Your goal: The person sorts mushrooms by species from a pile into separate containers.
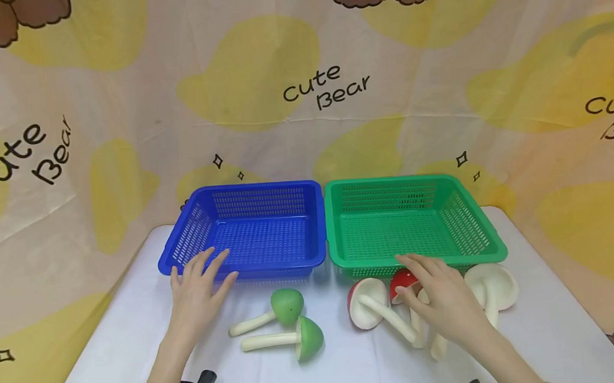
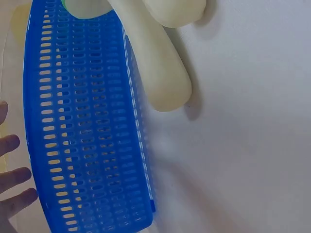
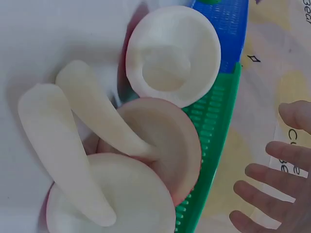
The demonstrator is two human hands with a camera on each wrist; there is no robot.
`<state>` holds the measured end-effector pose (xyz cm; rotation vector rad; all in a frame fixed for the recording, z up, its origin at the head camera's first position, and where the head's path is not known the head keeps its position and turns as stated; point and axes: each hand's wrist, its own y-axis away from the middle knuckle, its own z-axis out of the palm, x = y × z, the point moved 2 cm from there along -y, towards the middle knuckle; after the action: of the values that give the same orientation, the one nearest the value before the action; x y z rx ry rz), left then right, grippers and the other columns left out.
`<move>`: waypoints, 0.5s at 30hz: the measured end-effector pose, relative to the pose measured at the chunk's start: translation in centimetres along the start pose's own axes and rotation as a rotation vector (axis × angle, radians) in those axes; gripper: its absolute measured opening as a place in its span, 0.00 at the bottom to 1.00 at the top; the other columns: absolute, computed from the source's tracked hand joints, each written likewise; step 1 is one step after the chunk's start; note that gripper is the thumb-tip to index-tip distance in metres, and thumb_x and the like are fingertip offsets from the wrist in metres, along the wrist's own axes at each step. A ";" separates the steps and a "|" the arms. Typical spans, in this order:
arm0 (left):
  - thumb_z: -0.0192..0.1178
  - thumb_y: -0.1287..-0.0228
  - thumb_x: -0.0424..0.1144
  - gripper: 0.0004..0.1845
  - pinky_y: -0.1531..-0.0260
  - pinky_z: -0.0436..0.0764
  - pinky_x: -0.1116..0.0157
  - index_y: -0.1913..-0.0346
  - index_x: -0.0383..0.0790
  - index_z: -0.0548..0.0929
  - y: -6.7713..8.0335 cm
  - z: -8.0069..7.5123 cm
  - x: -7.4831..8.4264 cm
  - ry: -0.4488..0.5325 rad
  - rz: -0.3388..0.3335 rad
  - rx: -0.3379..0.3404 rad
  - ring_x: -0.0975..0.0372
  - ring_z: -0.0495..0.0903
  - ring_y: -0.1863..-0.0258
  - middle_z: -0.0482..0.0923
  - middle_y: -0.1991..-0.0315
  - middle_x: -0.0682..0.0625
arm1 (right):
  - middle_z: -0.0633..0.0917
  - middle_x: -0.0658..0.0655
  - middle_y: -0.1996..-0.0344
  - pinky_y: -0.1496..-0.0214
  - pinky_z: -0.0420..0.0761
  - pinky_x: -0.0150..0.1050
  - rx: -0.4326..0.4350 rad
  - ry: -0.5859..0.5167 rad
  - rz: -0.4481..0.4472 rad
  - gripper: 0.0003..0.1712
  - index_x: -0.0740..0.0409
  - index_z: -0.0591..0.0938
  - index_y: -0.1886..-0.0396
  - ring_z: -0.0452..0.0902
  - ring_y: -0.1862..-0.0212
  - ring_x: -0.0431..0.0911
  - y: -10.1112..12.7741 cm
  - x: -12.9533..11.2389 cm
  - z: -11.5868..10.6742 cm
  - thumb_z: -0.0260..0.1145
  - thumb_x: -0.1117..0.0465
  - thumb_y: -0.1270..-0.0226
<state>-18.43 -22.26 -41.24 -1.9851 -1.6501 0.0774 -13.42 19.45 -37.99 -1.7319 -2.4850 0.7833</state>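
Two green-capped toy mushrooms (image 1: 288, 306) (image 1: 309, 338) lie on the white table (image 1: 110, 375) in front of the blue basket (image 1: 261, 266). My left hand (image 1: 198, 287) hovers flat and open beside them, fingers near the blue basket's front rim (image 2: 87, 145). Two red-capped mushrooms (image 1: 367, 304) (image 1: 403, 280) and a white one (image 1: 495, 285) lie in front of the green basket (image 1: 415, 255). My right hand (image 1: 439, 292) spreads open above the red mushrooms (image 3: 160, 145), holding nothing. Its fingers (image 3: 272, 187) show straight in the right wrist view.
Both baskets sit side by side at the table's back, each with nothing inside. A cartoon-bear cloth (image 1: 326, 88) hangs behind and around the table. Pale mushroom stems (image 2: 155, 63) lie just beside the blue basket's rim.
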 end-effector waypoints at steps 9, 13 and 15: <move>0.59 0.35 0.50 0.25 0.36 0.46 0.30 0.38 0.46 0.75 0.3 0.6 -0.8 0.032 -0.031 0.074 0.41 0.63 0.35 0.69 0.34 0.39 | 0.82 0.51 0.48 0.58 0.82 0.43 0.002 0.046 -0.034 0.27 0.51 0.78 0.41 0.77 0.47 0.48 0.7 -0.6 1.3 0.69 0.51 0.41; 0.60 0.35 0.49 0.24 0.35 0.46 0.30 0.39 0.46 0.76 0.4 0.9 -1.1 0.039 -0.023 0.104 0.41 0.63 0.35 0.70 0.35 0.39 | 0.83 0.51 0.52 0.52 0.82 0.45 0.008 0.007 -0.074 0.25 0.53 0.80 0.45 0.78 0.49 0.48 0.9 -1.0 2.0 0.71 0.53 0.43; 0.61 0.36 0.47 0.23 0.35 0.46 0.30 0.40 0.45 0.77 0.5 1.0 -1.3 0.037 -0.015 0.123 0.41 0.64 0.36 0.71 0.37 0.39 | 0.83 0.50 0.54 0.53 0.82 0.46 0.003 0.008 -0.077 0.24 0.54 0.81 0.47 0.80 0.50 0.48 1.0 -1.3 2.4 0.72 0.54 0.44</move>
<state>-18.69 -23.13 -42.63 -1.8711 -1.5980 0.1325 -12.70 17.67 -40.17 -1.6246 -2.5259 0.7724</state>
